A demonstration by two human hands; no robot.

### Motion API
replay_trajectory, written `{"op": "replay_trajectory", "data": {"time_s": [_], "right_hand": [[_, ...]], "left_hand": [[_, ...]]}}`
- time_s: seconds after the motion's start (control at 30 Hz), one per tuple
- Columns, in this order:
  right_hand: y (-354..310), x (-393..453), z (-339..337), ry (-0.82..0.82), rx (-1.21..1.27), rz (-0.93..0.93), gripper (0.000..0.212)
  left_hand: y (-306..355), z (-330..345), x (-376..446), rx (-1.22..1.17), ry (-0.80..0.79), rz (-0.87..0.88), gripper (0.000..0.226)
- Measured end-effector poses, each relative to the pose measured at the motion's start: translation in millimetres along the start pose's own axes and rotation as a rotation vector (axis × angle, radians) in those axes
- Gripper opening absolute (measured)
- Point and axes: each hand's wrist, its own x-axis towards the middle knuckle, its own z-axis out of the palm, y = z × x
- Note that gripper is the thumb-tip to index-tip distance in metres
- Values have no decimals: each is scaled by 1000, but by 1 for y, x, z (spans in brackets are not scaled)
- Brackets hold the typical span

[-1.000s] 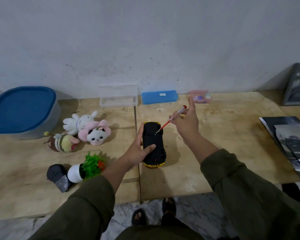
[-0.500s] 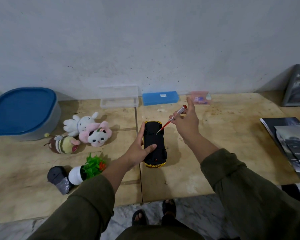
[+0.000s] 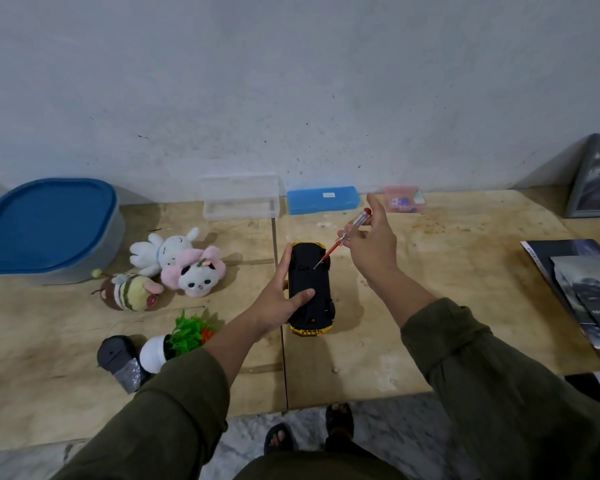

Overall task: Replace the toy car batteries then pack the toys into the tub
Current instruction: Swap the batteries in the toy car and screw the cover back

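A yellow toy car [image 3: 310,278] lies upside down on the wooden table [image 3: 447,306], its black underside facing up. My left hand [image 3: 279,301] grips the car's left side, thumb across the underside. My right hand [image 3: 373,247] pinches a small red-handled screwdriver [image 3: 343,237], whose tip touches the underside near the car's far end. A grey tub with a blue lid [image 3: 47,230] stands at the far left. Three plush toys lie beside it: a white rabbit [image 3: 163,249], a pink panda [image 3: 198,273] and a striped bee [image 3: 130,292].
A small potted plastic plant [image 3: 179,342] and a dark grey object [image 3: 120,362] lie near the front left. Against the wall sit a clear box [image 3: 240,199], a blue case [image 3: 322,199] and a pink packet [image 3: 403,199]. Magazines [image 3: 582,289] lie at the right edge.
Hardly anything differs: the screwdriver tip stays on the car's underside, and both hands keep their hold.
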Motion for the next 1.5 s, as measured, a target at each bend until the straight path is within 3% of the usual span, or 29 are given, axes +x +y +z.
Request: {"op": "replay_trajectory", "data": {"time_s": [0.43,0.63,0.77,0.87,0.93,1.13,1.27,1.33,1.5], "right_hand": [[-13,-10,3,-156,-327,-519,42],[-21,-8,-2,-231,-394,-620,35],[-33,-5,-6,-390,-273,-465,28],[-40,-7,-8,-432,-14,-259,10],[-42,-10,-7,-413,59,-212,15],[-44,-18,-10,-585,133,-236,23],[-47,-20,-9,-513,123,-198,10],[-45,-21,-8,-482,117,-201,16],[-46,-26,-12,-593,112,-236,23]], "left_hand": [[0,5,8,-73,23,8,90],[3,3,8,-100,26,12,90],[1,0,6,-123,5,18,91],[0,0,3,-116,-4,20,91],[0,0,1,-116,-4,28,90],[3,-2,0,-82,-3,53,90],[-1,2,-2,-88,-22,63,90],[-2,3,-3,-90,-25,64,91],[1,1,-4,-78,-19,71,88]]}}
